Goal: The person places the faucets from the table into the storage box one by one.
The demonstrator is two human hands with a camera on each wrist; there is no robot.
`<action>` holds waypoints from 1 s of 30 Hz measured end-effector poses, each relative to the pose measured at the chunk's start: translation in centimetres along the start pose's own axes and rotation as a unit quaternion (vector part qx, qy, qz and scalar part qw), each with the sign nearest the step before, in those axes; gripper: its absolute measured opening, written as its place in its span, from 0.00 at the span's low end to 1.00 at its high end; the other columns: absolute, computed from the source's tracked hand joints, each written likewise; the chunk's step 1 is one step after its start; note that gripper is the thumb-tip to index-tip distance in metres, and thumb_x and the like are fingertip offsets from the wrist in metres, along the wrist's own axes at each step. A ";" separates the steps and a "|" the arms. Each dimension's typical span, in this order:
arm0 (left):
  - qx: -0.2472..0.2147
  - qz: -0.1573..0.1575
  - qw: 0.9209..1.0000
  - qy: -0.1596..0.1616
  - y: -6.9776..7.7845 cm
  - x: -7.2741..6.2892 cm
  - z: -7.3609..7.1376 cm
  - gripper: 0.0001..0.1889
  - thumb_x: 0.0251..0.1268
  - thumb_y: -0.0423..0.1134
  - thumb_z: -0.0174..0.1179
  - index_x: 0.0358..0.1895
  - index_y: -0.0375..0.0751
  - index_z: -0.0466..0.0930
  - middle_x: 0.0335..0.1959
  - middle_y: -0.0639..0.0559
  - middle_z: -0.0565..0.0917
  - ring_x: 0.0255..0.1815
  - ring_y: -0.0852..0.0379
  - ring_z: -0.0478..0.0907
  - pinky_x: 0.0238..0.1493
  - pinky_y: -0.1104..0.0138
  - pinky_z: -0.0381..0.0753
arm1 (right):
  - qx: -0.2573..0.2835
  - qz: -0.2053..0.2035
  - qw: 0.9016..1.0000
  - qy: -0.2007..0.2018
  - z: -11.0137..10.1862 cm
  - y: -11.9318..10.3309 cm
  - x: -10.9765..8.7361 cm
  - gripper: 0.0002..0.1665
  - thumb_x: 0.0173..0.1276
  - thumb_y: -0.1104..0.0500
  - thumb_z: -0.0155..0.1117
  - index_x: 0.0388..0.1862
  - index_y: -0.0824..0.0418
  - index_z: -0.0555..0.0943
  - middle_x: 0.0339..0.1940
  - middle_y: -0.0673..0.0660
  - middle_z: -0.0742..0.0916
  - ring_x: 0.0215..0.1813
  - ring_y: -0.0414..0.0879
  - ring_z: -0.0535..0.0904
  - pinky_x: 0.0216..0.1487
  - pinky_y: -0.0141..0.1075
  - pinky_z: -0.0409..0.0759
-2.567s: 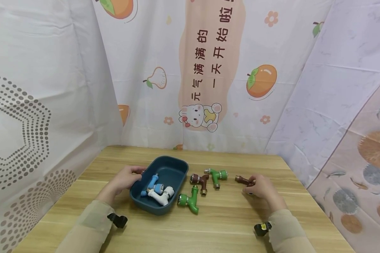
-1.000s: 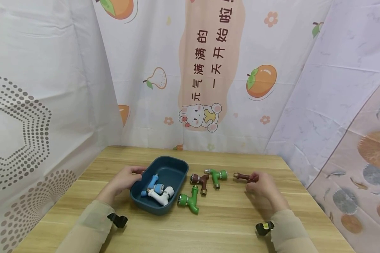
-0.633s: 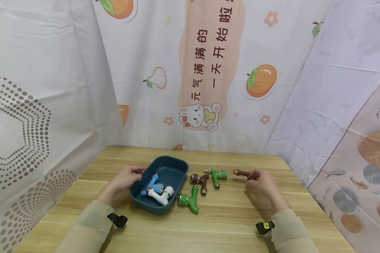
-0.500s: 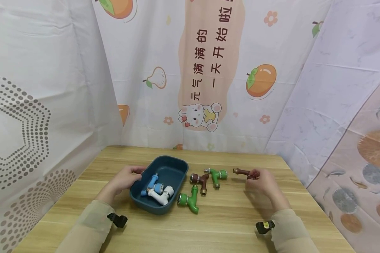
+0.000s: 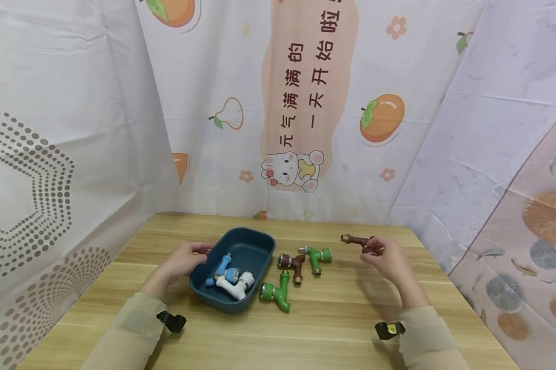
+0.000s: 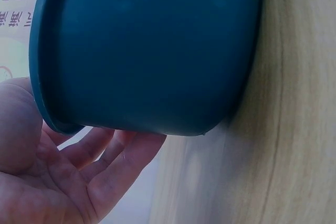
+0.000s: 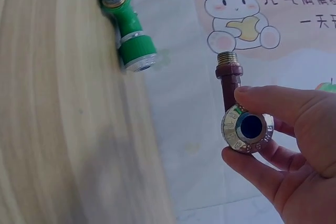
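In the head view my left hand (image 5: 181, 263) holds the side of a dark blue plastic tub (image 5: 266, 248); in the left wrist view its fingers (image 6: 123, 174) lie against the outer wall near the rim. A blue tap (image 5: 223, 265) and a white tap (image 5: 235, 290) lie inside the tub. My right hand (image 5: 389, 257) grips a brown tap (image 5: 355, 240) above the table at the right. In the right wrist view, thumb and fingers pinch that tap around its silver ring, with the brass threaded end pointing up.
Between tub and right hand, several taps lie on the wooden table (image 5: 306, 334): a green tap (image 5: 281, 295) close to the tub, a brown tap (image 5: 297, 264) and another green tap (image 5: 315, 257). Printed curtains (image 5: 213, 154) stand behind and at both sides.
My right hand has drawn the brown tap from the table and raised it, turning it slightly. The left hand, the tub and the other taps stay where they were.
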State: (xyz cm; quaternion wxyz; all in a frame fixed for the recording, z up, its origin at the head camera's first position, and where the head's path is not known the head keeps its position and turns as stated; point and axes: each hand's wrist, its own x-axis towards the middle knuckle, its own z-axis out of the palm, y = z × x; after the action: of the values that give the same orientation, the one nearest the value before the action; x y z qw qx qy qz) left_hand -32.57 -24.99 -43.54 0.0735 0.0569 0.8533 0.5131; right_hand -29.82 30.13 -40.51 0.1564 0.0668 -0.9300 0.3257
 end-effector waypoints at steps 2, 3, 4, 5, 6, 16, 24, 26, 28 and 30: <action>0.002 0.001 1.000 0.000 0.0 0.0 0.0 0.25 0.68 0.29 0.54 0.68 0.36 0.76 0.61 0.35 0.77 0.45 0.49 0.81 0.37 0.56 0.86 | 0.001 -0.002 1.000 0.004 -0.1 -0.3 0.0 0.12 0.60 0.59 0.77 0.39 0.61 0.84 0.41 0.57 0.88 0.44 0.56 0.84 0.42 0.46 0.79; 0.002 0.002 1.000 0.000 0.0 0.0 0.0 0.25 0.68 0.29 0.54 0.68 0.36 0.76 0.61 0.35 0.77 0.45 0.49 0.81 0.37 0.56 0.86 | 0.002 -0.003 1.000 0.006 -0.2 -0.4 0.0 0.12 0.60 0.59 0.77 0.39 0.61 0.84 0.41 0.57 0.88 0.44 0.56 0.84 0.42 0.46 0.79; 0.003 0.002 1.000 0.000 0.0 0.0 0.0 0.25 0.68 0.29 0.54 0.69 0.36 0.76 0.62 0.35 0.77 0.45 0.49 0.81 0.37 0.56 0.86 | 0.002 -0.005 1.000 0.007 -0.3 -0.5 0.0 0.12 0.60 0.59 0.77 0.39 0.61 0.84 0.41 0.58 0.88 0.45 0.57 0.84 0.43 0.47 0.80; 0.004 0.002 1.000 0.000 0.0 0.0 0.0 0.25 0.68 0.29 0.54 0.69 0.37 0.76 0.62 0.35 0.77 0.45 0.49 0.81 0.37 0.56 0.86 | 0.001 -0.006 1.000 0.009 -0.3 -0.6 0.0 0.12 0.60 0.59 0.77 0.39 0.61 0.84 0.41 0.58 0.88 0.45 0.57 0.84 0.43 0.47 0.80; 0.004 0.001 1.000 0.000 0.0 0.0 0.0 0.25 0.68 0.30 0.54 0.68 0.37 0.76 0.62 0.35 0.77 0.45 0.49 0.81 0.37 0.57 0.86 | -0.001 -0.008 1.000 0.011 -0.4 -0.6 0.0 0.12 0.61 0.59 0.77 0.39 0.61 0.84 0.41 0.58 0.88 0.45 0.57 0.84 0.44 0.48 0.80; 0.004 0.003 1.000 -0.003 0.2 -0.1 0.0 0.24 0.68 0.29 0.55 0.68 0.36 0.76 0.61 0.34 0.77 0.46 0.48 0.80 0.37 0.57 0.86 | -0.005 -0.011 1.000 0.014 -0.4 -0.8 -0.1 0.13 0.60 0.57 0.78 0.40 0.61 0.85 0.42 0.57 0.88 0.45 0.57 0.85 0.45 0.49 0.80; 0.006 0.012 1.000 -0.002 0.3 -0.3 0.0 0.24 0.68 0.30 0.55 0.68 0.35 0.76 0.60 0.35 0.78 0.46 0.48 0.80 0.37 0.57 0.86 | -0.007 -0.018 1.000 0.015 -0.5 -0.6 0.0 0.13 0.60 0.57 0.78 0.40 0.61 0.85 0.43 0.59 0.88 0.46 0.58 0.85 0.45 0.50 0.80; 0.006 0.014 1.000 -0.003 0.2 -0.2 0.0 0.24 0.68 0.29 0.55 0.68 0.35 0.76 0.59 0.35 0.78 0.46 0.48 0.80 0.37 0.57 0.86 | -0.010 -0.021 1.000 0.015 -0.4 -0.5 0.0 0.13 0.59 0.57 0.78 0.39 0.60 0.85 0.42 0.58 0.88 0.45 0.58 0.85 0.45 0.50 0.80; 0.005 0.012 1.000 -0.001 0.2 -0.1 0.0 0.24 0.68 0.29 0.55 0.67 0.36 0.77 0.59 0.35 0.78 0.45 0.48 0.80 0.37 0.57 0.86 | -0.010 -0.023 1.000 0.015 -0.4 -0.5 0.0 0.12 0.59 0.58 0.78 0.39 0.60 0.85 0.42 0.58 0.88 0.45 0.57 0.85 0.45 0.49 0.81; 0.006 0.012 1.000 -0.002 0.0 0.0 0.0 0.24 0.68 0.29 0.54 0.67 0.36 0.77 0.59 0.36 0.78 0.45 0.49 0.80 0.37 0.58 0.86 | -0.008 -0.025 1.000 0.014 -0.2 -0.4 0.0 0.12 0.59 0.58 0.78 0.38 0.60 0.86 0.41 0.58 0.87 0.44 0.57 0.85 0.45 0.49 0.81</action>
State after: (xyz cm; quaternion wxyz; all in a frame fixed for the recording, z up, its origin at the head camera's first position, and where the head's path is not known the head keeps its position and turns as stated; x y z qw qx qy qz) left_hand -32.56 -25.01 -43.48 0.0691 0.0684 0.8556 0.5085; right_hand -29.66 29.93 -40.08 0.1778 0.0845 -0.9286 0.3147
